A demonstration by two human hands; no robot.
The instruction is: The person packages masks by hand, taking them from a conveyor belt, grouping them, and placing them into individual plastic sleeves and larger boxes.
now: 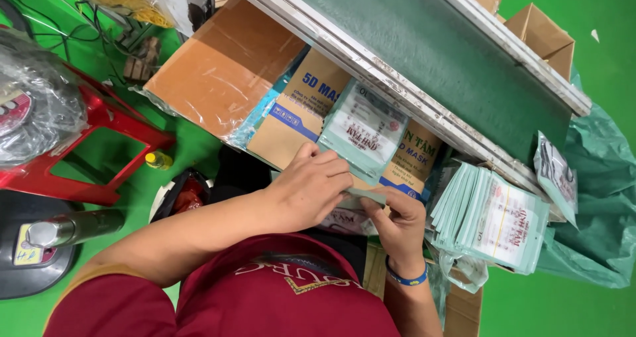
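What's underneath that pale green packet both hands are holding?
Under the packet held by the left hand and right hand lies a brown cardboard box with blue print. The box's contents are covered.

Left hand (pixel 311 188) at frame centre, knuckles up, fingers (pixel 334 171) curled and pinching. Right hand (pixel 397 224) just lower right, fingers touching the left's, wrist banded blue.

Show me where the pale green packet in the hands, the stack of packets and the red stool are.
pale green packet (pixel 363 128), head view, clear front.
stack of packets (pixel 493 218), head view, top packet.
red stool (pixel 116 121), head view, seat frame.
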